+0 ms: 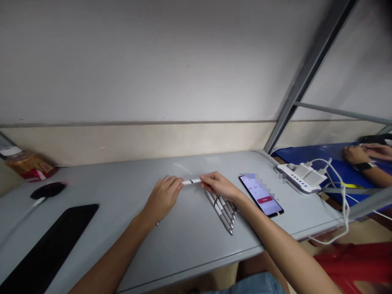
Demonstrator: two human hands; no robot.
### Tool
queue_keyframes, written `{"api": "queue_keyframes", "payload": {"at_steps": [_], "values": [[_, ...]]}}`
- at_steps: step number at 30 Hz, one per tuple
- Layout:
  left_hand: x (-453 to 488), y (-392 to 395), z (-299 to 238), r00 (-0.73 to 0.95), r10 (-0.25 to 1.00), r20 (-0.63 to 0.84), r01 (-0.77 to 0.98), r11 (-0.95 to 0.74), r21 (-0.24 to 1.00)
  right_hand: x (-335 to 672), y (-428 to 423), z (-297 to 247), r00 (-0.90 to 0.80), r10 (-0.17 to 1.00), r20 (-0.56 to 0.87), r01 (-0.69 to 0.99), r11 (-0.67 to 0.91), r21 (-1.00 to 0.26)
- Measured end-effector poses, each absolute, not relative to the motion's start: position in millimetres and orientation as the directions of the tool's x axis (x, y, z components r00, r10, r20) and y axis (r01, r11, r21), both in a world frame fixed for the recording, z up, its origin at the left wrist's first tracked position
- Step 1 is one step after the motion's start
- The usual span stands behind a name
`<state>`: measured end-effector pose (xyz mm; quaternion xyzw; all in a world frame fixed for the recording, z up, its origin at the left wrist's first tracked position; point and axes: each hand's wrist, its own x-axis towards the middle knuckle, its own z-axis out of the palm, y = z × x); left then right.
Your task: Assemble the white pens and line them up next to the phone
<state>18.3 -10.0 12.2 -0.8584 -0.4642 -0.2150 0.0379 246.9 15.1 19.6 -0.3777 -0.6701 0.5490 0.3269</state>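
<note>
A white pen [191, 182] with a dark band is held level above the grey table [183, 237], one end in each hand. My left hand [163, 196] is closed around its left end, and the fingers of my right hand [217, 183] pinch the right end. Below my right hand, several white and grey pens [222, 214] with shiny tips lie side by side, partly hidden by the wrist. A small metallic tip [157, 223] peeks out beside my left wrist; the rest of that thing is hidden.
To the right lie a lit phone [261, 196] and a white power strip [301, 178] with plugged-in chargers and cables. On the left are a black flat object [52, 249], a dark mouse [48, 190] and a jar [29, 165]. Another person's hands [358, 155] rest on a blue table.
</note>
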Motion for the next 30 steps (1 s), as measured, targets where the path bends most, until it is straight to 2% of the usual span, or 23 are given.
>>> {"api": "queue_keyframes", "payload": {"at_steps": [4, 7, 10, 13, 16, 21, 23, 26, 30], "values": [[19.2, -9.1, 12.4, 0.441, 0.760, 0.477, 0.816, -0.561, 0.140, 243.7, 15.3, 18.2, -0.473, 0.880, -0.041, 0.046, -0.022, -0.999], [19.4, -9.3, 10.6, 0.432, 0.744, 0.510, 0.815, -0.564, 0.132, 242.3, 13.6, 18.5, -0.472, 0.881, -0.039, 0.030, -0.028, -0.999], [18.1, -10.1, 8.8, 0.396, 0.764, 0.509, 0.819, -0.545, 0.182, 241.6, 11.0, 19.9, -0.459, 0.883, 0.099, 0.130, 0.177, -0.976], [16.4, -9.4, 7.2, 0.326, 0.814, 0.481, 0.812, -0.501, 0.298, 241.6, 10.3, 21.0, -0.421, 0.841, 0.338, 0.265, 0.471, -0.841], [15.3, -6.8, 5.8, 0.305, 0.834, 0.460, 0.796, -0.488, 0.357, 242.8, 12.8, 19.2, -0.394, 0.808, 0.438, 0.279, 0.559, -0.781], [15.0, -5.4, 5.1, 0.353, 0.836, 0.419, 0.796, -0.504, 0.335, 245.5, 16.8, 12.3, -0.407, 0.869, 0.281, 0.363, 0.437, -0.823], [14.7, -5.9, 5.2, 0.369, 0.842, 0.393, 0.802, -0.502, 0.322, 245.7, 17.0, 11.3, -0.413, 0.863, 0.290, 0.376, 0.451, -0.809], [13.5, -5.8, 5.2, 0.375, 0.843, 0.384, 0.810, -0.500, 0.307, 245.4, 17.2, 11.6, -0.377, 0.842, 0.386, 0.301, 0.505, -0.809], [12.5, -4.4, 3.5, 0.394, 0.832, 0.391, 0.807, -0.516, 0.285, 245.9, 17.5, 12.7, -0.391, 0.869, 0.304, 0.342, 0.443, -0.829]]}}
